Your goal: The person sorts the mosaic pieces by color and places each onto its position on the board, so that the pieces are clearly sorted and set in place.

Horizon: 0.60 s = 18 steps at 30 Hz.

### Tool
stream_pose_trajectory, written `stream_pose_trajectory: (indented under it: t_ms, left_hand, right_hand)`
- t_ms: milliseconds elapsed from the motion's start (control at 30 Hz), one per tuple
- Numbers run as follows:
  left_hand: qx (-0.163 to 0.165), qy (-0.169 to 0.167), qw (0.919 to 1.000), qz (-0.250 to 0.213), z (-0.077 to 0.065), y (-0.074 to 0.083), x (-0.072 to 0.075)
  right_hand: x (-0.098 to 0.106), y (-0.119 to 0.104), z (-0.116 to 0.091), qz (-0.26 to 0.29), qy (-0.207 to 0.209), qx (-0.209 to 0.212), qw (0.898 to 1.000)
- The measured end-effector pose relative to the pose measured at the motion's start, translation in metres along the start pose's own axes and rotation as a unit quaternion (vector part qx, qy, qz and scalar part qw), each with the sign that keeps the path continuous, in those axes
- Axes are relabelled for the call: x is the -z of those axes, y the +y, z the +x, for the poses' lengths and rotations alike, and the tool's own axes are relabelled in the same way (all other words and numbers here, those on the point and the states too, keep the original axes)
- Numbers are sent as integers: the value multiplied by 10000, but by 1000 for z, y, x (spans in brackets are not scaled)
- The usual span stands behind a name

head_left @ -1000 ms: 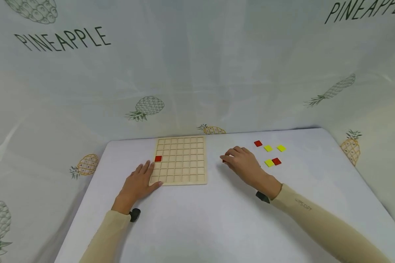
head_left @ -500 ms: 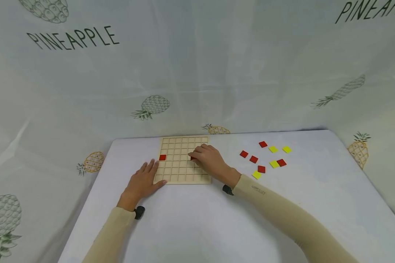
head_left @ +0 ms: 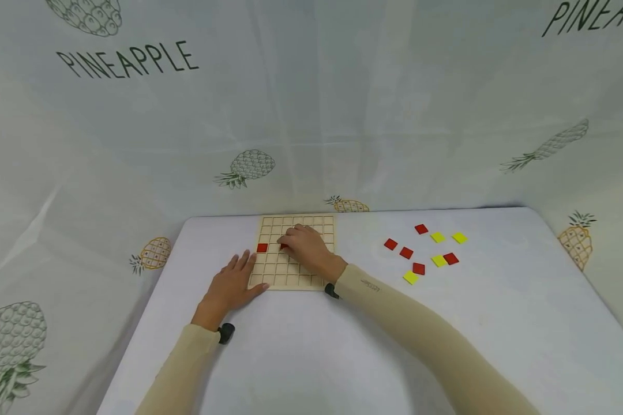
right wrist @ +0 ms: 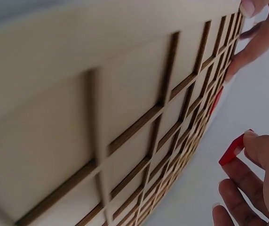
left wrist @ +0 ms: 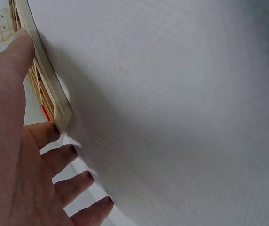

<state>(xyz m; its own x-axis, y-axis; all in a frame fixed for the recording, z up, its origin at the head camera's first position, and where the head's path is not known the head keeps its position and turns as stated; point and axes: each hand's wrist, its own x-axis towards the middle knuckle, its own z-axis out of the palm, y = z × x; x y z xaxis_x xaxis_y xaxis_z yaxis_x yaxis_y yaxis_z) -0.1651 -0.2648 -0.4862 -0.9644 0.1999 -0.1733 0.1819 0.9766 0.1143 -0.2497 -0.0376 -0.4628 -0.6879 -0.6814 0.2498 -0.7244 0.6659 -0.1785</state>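
Observation:
A square wooden board (head_left: 275,280) with a carved grid of cells lies flat on the table. One red square tile (head_left: 262,248) sits in a cell at its left edge. My left hand (head_left: 231,287) rests at the board's front left corner, fingers spread and thumb along the front edge; the left wrist view shows the thumb (left wrist: 19,54) on the rim. Above the board's cells, my right hand (head_left: 310,249) pinches another red tile (right wrist: 233,149) between thumb and finger. In the right wrist view this tile is tilted and held just off the grid.
On the white table (head_left: 311,357), right of the board, lie several loose red tiles (head_left: 419,268) and yellow tiles (head_left: 411,278). One yellow tile (head_left: 439,261) touches a red one (head_left: 450,259). A pineapple-print cloth (head_left: 394,115) hangs behind the table.
My right hand has carried the red tile leftward from beside the loose tiles to over the board. The left hand stays at the board's corner. The head view has shifted slightly.

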Motion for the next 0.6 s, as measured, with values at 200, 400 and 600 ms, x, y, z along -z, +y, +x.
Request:
stream_pose_trajectory:
  t_ms: [200, 400, 600]
  left_hand:
    - [2, -22, 10000, -16, -1, 2, 1]
    - [12, -4, 10000, 1, -2, 6, 5]
    - [48, -41, 10000, 20, -2, 5, 6]
  right_hand:
    - [-12, -6, 19, 49, -416, -225, 9989]
    - [-20, -12, 31, 25, -519, -253, 9983]
    - [-23, -16, 40, -93, -709, -320, 9969]
